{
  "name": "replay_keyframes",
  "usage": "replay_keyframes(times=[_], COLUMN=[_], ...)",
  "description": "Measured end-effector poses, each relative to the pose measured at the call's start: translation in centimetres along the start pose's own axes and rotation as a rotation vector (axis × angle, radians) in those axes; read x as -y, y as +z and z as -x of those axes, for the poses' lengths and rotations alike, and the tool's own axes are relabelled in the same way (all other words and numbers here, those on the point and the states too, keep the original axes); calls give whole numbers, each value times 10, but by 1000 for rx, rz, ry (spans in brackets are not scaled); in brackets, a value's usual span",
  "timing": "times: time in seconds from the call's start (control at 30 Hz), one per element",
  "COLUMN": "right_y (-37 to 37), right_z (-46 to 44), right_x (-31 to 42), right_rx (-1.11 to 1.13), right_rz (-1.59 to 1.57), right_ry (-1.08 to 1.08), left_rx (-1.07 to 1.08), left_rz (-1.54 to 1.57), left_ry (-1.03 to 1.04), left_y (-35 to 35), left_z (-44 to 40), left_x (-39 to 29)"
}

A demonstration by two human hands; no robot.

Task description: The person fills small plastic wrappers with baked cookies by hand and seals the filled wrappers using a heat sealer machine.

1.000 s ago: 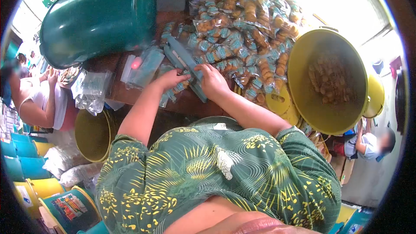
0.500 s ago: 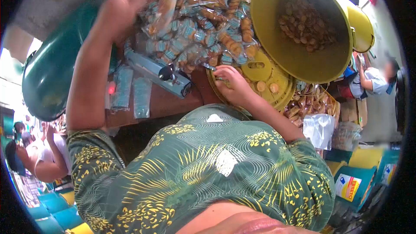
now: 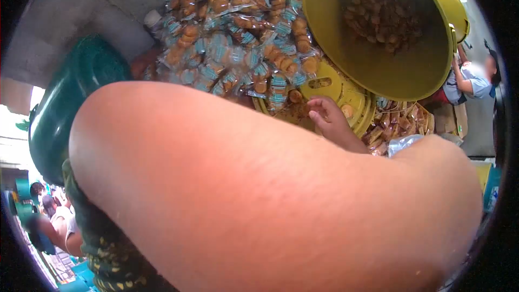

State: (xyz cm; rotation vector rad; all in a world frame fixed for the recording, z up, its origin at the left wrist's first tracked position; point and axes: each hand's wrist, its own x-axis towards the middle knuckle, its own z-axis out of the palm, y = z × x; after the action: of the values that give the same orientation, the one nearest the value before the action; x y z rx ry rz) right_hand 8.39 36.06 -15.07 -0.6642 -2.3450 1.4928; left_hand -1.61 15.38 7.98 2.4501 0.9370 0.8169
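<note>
My left arm (image 3: 259, 173) crosses very close to the camera, its elbow at the left and its far end bent at the lower right; the fingers of that hand cannot be seen. Over a yellow lid (image 3: 338, 84), my right hand (image 3: 332, 119) has its fingers loosely curved and apart from the thumb, with nothing visible between them. A loose round biscuit (image 3: 347, 111) lies right beside it. Just beyond the hand, many clear packets of biscuits (image 3: 216, 48) with turquoise print are heaped up. One packet (image 3: 278, 91) lies over the lid's near-left edge.
A tilted yellow bucket (image 3: 330, 38) with loose biscuits (image 3: 381, 19) inside stands at the right. Brown-filled packets (image 3: 405, 121) lie below it. A green tub (image 3: 70, 97) is at the left. Other people sit at the far right (image 3: 476, 84) and lower left (image 3: 65, 227).
My left arm has swung from the upper left down across the view, covering my shirt and the sealer-like blue device. My right hand has moved right and down, away from the packets.
</note>
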Motion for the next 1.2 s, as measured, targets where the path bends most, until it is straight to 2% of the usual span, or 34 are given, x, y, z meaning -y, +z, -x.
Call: replay_keyframes(times=[0.07, 0.1, 0.17, 0.2, 0.23, 0.3, 0.37, 0.47, 0.53, 0.57, 0.63, 0.67, 0.7, 0.73, 0.8, 0.87, 0.9, 0.97, 1.0, 1.03, 1.07, 1.13, 1.2], right_y=[-11, -22, -49, -61, -70, -111, -140, -199, -214, -219, -208, -206, -204, -207, -178, -116, -95, -73, -69, -64, -60, -55, -51], right_z=[-9, -21, -53, -78, -98, -144, -206, -293, -319, -325, -302, -296, -289, -284, -259, -190, -159, -110, -94, -78, -66, -52, -39], right_x=[-7, -13, -28, -40, -45, -37, -66, -95, -99, -102, -81, -87, -93, -126, -125, -92, -86, -52, -53, -63, -68, -65, -56], right_rx=[-4, 40, -32, -133, -230, -251, -375, -529, -588, -621, -468, -414, -367, -349, -380, -416, -400, -295, -312, -324, -334, -314, -256], right_rz=[-44, 37, 473, 427, 383, 544, 464, 1114, 1177, 1205, 1132, 1021, 910, 734, 573, 652, 715, 768, 760, 752, 741, 696, 695], right_ry=[32, 4, -267, -273, -266, -233, 46, -491, -361, -290, 60, 106, 156, 75, -34, -17, 29, 131, 2, -128, -262, -250, -234], left_rx=[-15, -29, -47, -64, -81, -130, -191, -303, -351, -475, -730, -954, -1245, -1534, -1525, -1194, -1113, -1147, -1099, -741, -771, -839, -916], left_rz=[-99, -151, -254, -303, -345, -434, -508, -603, -592, -627, -839, -944, -826, -686, -585, -681, -688, -639, -653, -859, -815, -727, -686], left_ry=[-5, -16, -46, -58, -72, -109, -169, -286, -401, -518, -664, -865, -988, -1105, -1578, -1694, -1694, -1609, -1610, -1666, -1718, -1820, -1668], left_y=[3, 5, 7, 8, 8, 3, -2, -14, -28, -28, -18, -3, 18, 39, 72, 131, 158, 197, 205, 198, 190, 178, 194], left_z=[-5, -7, -10, -11, -13, -13, -10, 12, 47, 68, 138, 177, 230, 278, 326, 410, 442, 464, 458, 425, 413, 401, 448], left_x=[8, 14, 22, 26, 31, 45, 54, 64, 64, 62, 66, 68, 76, 85, 103, 127, 138, 160, 166, 160, 158, 162, 175])
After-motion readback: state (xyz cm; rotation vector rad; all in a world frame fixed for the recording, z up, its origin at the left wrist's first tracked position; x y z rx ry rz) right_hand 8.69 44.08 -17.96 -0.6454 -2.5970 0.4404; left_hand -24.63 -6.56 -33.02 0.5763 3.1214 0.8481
